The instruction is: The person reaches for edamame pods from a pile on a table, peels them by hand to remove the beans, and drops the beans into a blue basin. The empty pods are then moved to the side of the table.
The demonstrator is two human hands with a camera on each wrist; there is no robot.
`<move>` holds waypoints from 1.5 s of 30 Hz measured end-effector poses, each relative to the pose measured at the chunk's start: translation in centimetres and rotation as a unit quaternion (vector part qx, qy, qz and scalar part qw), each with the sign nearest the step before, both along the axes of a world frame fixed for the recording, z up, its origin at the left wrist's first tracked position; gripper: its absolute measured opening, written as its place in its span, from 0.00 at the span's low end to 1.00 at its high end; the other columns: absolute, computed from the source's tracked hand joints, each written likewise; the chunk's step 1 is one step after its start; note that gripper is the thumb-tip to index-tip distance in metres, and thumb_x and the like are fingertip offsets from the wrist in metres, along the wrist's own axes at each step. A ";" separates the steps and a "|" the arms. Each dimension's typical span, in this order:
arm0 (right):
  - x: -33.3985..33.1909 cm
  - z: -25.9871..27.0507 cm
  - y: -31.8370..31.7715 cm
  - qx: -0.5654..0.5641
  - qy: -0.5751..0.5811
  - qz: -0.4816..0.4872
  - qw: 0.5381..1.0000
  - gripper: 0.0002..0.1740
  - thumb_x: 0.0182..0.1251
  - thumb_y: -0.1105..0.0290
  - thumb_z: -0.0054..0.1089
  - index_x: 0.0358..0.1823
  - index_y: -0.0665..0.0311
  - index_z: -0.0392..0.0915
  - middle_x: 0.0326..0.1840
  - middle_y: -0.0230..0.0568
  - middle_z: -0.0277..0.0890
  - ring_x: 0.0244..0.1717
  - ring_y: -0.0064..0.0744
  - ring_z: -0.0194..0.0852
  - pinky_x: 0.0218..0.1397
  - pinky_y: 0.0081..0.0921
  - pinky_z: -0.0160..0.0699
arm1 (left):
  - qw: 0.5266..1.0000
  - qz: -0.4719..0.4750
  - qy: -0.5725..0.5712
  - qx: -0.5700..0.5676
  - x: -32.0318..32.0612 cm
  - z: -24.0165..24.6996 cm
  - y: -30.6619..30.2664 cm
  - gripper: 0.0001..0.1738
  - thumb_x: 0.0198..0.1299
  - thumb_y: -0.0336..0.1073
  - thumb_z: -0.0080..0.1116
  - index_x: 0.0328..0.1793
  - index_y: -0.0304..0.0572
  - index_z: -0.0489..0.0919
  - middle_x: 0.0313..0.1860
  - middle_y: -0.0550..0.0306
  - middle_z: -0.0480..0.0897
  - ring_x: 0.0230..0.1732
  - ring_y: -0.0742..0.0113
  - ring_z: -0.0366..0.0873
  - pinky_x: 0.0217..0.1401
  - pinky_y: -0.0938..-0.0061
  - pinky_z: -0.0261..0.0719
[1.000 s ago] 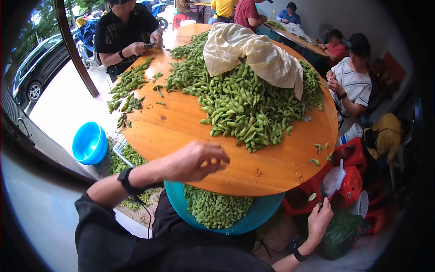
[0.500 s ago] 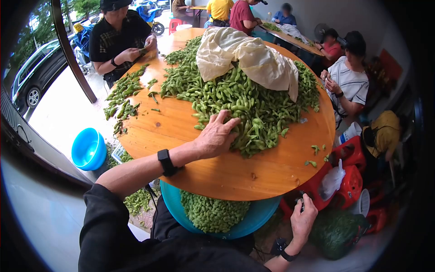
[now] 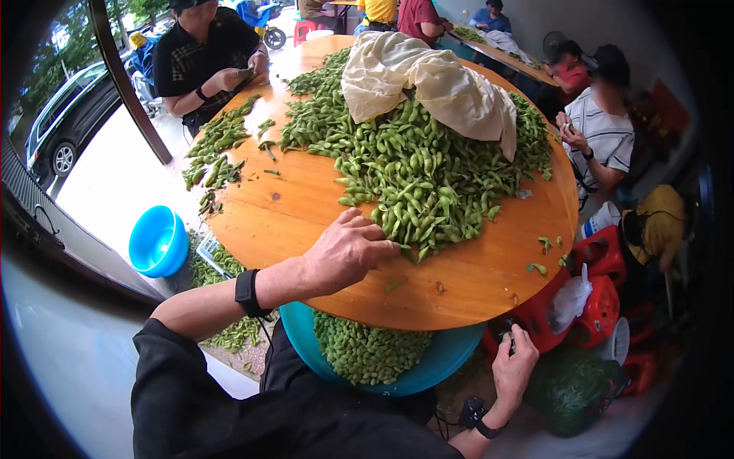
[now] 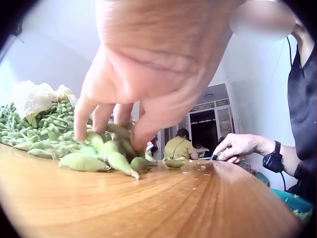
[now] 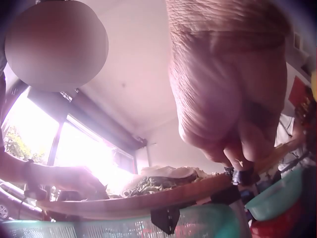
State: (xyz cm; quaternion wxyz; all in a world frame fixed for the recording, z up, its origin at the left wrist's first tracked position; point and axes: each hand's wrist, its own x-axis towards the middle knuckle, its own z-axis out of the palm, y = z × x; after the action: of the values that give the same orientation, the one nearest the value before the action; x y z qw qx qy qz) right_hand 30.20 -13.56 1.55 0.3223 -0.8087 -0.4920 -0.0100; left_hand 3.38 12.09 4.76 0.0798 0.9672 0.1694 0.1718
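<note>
My left hand [image 3: 348, 256] is at the near edge of a heap of green soybean pods [image 3: 428, 176] on a round wooden table [image 3: 283, 222]. In the left wrist view its fingers [image 4: 101, 116] curl down around several pods [image 4: 116, 156] on the tabletop. Off the table's near right edge, my right hand [image 3: 514, 367] grips a small black tool [image 5: 242, 174], mostly hidden by the fingers. Under the table edge, a teal basin [image 3: 306, 344] holds a mound of shelled green beans [image 3: 371, 352].
A cream cloth [image 3: 428, 84] covers the heap's top. Two people stand or sit across the table, sorting by hand. Red stools [image 3: 596, 306] and a dark green bag [image 3: 573, 390] are at right. A blue basin [image 3: 158, 241] and a crate [image 3: 210, 252] stand on the floor at left.
My left hand moved from the near side of the table up to the heap, then drew slightly back with pods under its fingers. A pod seen by the right hand earlier is gone.
</note>
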 end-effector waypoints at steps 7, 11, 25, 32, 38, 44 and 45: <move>-0.8 0.6 -0.6 0.014 0.007 0.001 1.000 0.13 0.61 0.82 0.55 0.48 0.76 0.77 0.38 0.60 0.78 0.40 0.60 0.79 0.44 0.41 0.76 | 0.990 0.019 -0.123 -0.062 0.3 -0.7 1.6 0.18 0.52 0.26 0.64 0.51 0.40 0.82 0.29 0.52 0.82 0.35 0.54 0.83 0.38 0.62 0.81; -1.4 1.0 -0.2 0.031 0.001 0.012 0.999 0.13 0.61 0.82 0.55 0.47 0.76 0.77 0.38 0.59 0.78 0.40 0.59 0.79 0.44 0.40 0.76 | 0.990 0.053 -0.091 -0.093 -0.1 1.3 0.3 0.17 0.54 0.26 0.63 0.52 0.40 0.82 0.30 0.52 0.83 0.37 0.55 0.83 0.37 0.63 0.82; -3.1 1.3 0.6 0.042 0.012 0.063 0.997 0.11 0.60 0.83 0.56 0.46 0.75 0.77 0.35 0.55 0.77 0.35 0.55 0.78 0.38 0.40 0.75 | 0.997 0.059 0.048 0.013 1.1 -1.6 -2.5 0.06 0.61 0.35 0.58 0.35 0.41 0.78 0.40 0.52 0.71 0.41 0.52 0.77 0.38 0.60 0.82; -7.0 2.1 4.0 0.113 0.187 0.133 0.967 0.10 0.62 0.83 0.57 0.45 0.74 0.79 0.30 0.47 0.77 0.27 0.38 0.79 0.30 0.30 0.75 | 0.962 -0.014 -0.202 -0.186 0.4 0.3 -4.2 0.03 0.65 0.27 0.53 0.43 0.37 0.74 0.35 0.51 0.80 0.34 0.55 0.81 0.34 0.66 0.80; -11.1 2.4 7.5 0.086 0.486 0.230 0.839 0.14 0.69 0.80 0.55 0.54 0.76 0.77 0.31 0.31 0.71 0.24 0.14 0.68 0.25 0.15 0.67 | 0.752 0.017 -0.234 -0.615 -0.7 0.4 -7.3 0.07 0.70 0.34 0.58 0.45 0.40 0.74 0.29 0.63 0.79 0.25 0.79 0.77 0.28 0.80 0.77; -11.9 2.1 7.4 0.070 0.585 0.247 0.769 0.16 0.73 0.78 0.52 0.58 0.79 0.73 0.29 0.27 0.66 0.23 0.12 0.62 0.22 0.15 0.61 | 0.673 -0.008 -0.284 -0.683 -1.2 -2.3 -8.2 0.05 0.66 0.26 0.61 0.39 0.37 0.75 0.30 0.62 0.80 0.31 0.78 0.78 0.35 0.81 0.77; -11.7 1.9 7.3 0.066 0.617 0.248 0.744 0.15 0.73 0.78 0.52 0.58 0.78 0.73 0.29 0.27 0.66 0.22 0.12 0.61 0.22 0.15 0.60 | 0.672 -0.006 -0.296 -0.679 -1.2 -2.6 -8.4 0.05 0.66 0.26 0.61 0.40 0.39 0.75 0.33 0.64 0.79 0.32 0.79 0.78 0.35 0.82 0.78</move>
State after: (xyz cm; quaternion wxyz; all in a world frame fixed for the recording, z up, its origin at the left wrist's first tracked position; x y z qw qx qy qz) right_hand 18.50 -6.27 3.44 0.5989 -0.4646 -0.3674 0.5391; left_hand 2.14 3.72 2.20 0.7614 0.5460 0.2006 0.2861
